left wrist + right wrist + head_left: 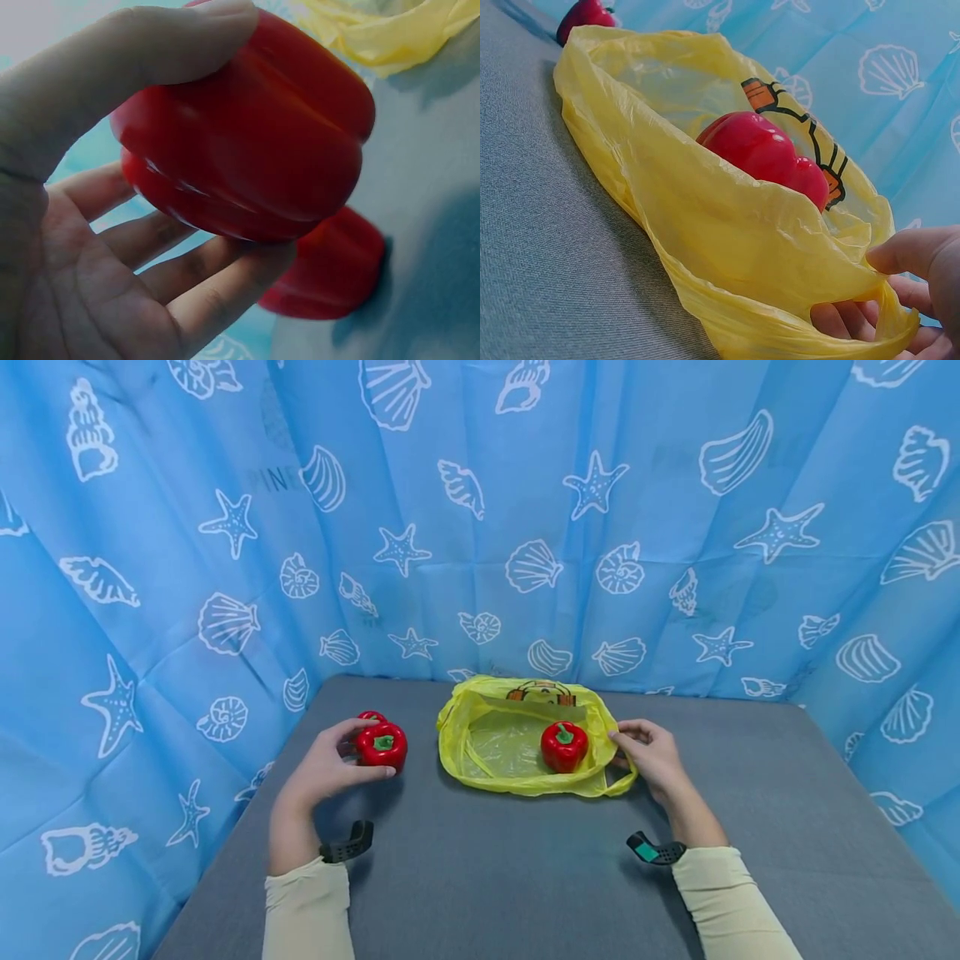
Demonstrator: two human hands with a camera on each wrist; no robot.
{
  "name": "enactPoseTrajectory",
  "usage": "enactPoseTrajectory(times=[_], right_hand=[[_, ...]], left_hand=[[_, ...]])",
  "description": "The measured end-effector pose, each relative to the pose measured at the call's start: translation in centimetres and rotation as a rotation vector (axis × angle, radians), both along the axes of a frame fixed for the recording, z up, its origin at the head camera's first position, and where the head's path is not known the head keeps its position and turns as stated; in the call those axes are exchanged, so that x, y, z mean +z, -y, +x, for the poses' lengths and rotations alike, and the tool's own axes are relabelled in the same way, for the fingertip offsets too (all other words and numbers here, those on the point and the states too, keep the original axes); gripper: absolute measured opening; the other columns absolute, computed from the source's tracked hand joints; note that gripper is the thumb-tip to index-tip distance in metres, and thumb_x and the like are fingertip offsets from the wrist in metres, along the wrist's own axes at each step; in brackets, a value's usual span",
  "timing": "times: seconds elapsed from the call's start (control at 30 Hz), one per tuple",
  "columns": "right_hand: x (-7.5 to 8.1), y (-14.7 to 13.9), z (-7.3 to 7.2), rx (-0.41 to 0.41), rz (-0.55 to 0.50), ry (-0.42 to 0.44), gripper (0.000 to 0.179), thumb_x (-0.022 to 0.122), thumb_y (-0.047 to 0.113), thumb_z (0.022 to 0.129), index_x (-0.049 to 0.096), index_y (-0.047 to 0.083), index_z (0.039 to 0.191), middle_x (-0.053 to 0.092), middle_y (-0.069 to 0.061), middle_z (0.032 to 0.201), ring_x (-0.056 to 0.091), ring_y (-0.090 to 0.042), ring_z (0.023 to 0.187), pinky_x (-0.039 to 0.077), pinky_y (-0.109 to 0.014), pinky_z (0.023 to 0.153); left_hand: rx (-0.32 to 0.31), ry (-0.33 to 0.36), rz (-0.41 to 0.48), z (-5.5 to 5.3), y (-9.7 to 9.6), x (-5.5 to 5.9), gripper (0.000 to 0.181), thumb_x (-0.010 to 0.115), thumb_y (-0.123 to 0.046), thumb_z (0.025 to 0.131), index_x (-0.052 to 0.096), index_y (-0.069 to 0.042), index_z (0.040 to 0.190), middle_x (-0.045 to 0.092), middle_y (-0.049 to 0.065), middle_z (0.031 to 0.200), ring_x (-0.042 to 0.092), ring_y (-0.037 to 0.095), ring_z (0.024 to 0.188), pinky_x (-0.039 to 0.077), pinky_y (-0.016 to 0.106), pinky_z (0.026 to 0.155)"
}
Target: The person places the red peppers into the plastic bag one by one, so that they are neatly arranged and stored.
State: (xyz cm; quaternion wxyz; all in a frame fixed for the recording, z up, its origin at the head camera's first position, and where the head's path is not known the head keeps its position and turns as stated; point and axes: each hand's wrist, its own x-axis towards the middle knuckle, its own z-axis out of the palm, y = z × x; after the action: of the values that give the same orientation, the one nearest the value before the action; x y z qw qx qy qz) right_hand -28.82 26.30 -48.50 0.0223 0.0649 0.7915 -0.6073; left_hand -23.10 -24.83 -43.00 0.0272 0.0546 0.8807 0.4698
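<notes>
My left hand (325,768) grips a red bell pepper (382,746) with a green stem, thumb on one side and fingers on the other. In the left wrist view this bell pepper (247,127) is lifted above the surface. Behind it sits another red bell pepper (372,716), mostly hidden in the head view. A yellow plastic bag (480,782) lies with its mouth spread wide. Inside, toward its right end, is a red bell pepper (564,748). My right hand (651,758) pinches the bag's right edge by the handle; some fingers are hidden behind the plastic (780,277).
A grey tabletop (480,877) lies under everything. Blue curtains (465,593) with white shell and starfish prints hang at the back and both sides. A black band (348,843) is on the left wrist and another band (656,850) on the right.
</notes>
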Motion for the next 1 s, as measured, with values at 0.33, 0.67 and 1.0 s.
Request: enactPoseTrajectory(times=[0.33, 0.67, 1.0], right_hand=[[0.0, 0.2, 0.1, 0.01, 0.008, -0.002, 0.044, 0.066, 0.027, 0.106, 0.058, -0.002, 0.138, 0.065, -0.008, 0.116, 0.068, -0.006, 0.092, 0.066, -0.028, 0.08], [0.0, -0.2, 0.0, 0.005, 0.014, -0.016, 0.042, 0.066, 0.026, 0.106, 0.058, -0.002, 0.136, 0.066, -0.002, 0.11, 0.069, -0.004, 0.089, 0.066, -0.029, 0.079], [0.3, 0.2, 0.1, 0.02, -0.006, -0.006, 0.045, 0.067, 0.027, 0.106, 0.058, -0.003, 0.138, 0.068, -0.003, 0.111, 0.069, -0.006, 0.09, 0.065, -0.029, 0.079]], left_hand=[[-0.047, -0.069, 0.032, -0.8, -2.4, 0.0, 0.08, 0.093, -0.035, 0.081, 0.053, -0.022, 0.148, 0.055, 0.01, 0.149, 0.056, 0.04, 0.134, 0.062, 0.05, 0.098], [-0.057, -0.115, 0.088, -1.7, -5.2, -0.1, 0.084, 0.097, -0.032, 0.075, 0.055, -0.025, 0.147, 0.056, 0.006, 0.148, 0.057, 0.039, 0.133, 0.06, 0.055, 0.101], [-0.122, -0.108, 0.155, -2.8, -8.9, 0.3, 0.078, 0.095, -0.028, 0.079, 0.057, -0.025, 0.147, 0.059, 0.004, 0.147, 0.059, 0.036, 0.134, 0.057, 0.058, 0.106]])
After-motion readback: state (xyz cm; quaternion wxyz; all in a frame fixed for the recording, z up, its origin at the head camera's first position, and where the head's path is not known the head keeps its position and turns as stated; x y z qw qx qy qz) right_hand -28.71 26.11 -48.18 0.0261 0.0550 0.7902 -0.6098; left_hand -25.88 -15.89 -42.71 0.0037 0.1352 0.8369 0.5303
